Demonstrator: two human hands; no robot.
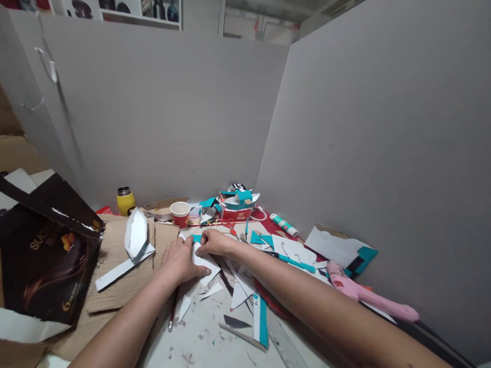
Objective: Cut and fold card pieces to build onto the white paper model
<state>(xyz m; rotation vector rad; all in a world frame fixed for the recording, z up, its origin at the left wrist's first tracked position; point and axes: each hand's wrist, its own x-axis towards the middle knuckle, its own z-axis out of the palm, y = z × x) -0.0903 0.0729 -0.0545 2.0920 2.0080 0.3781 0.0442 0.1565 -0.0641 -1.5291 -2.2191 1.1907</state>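
A piece of white card with a teal patch at its far end lies low over the table between my hands. My left hand spans its left side, thumb resting on the card and fingers reaching to the far edge; it steadies the card. My right hand is closed at the card's upper right edge, fingertips bent in a pinch. What lies under the fingertips is partly hidden. A pencil and small white offcuts are near my left hand. A folded white card shape sits on corrugated cardboard to the left.
Behind my hands stand a paper cup, a yellow bottle and a red box of scraps. Red scissors, a teal cutter, a glue tube and a pink glue gun lie rightward. Grey partitions enclose the table.
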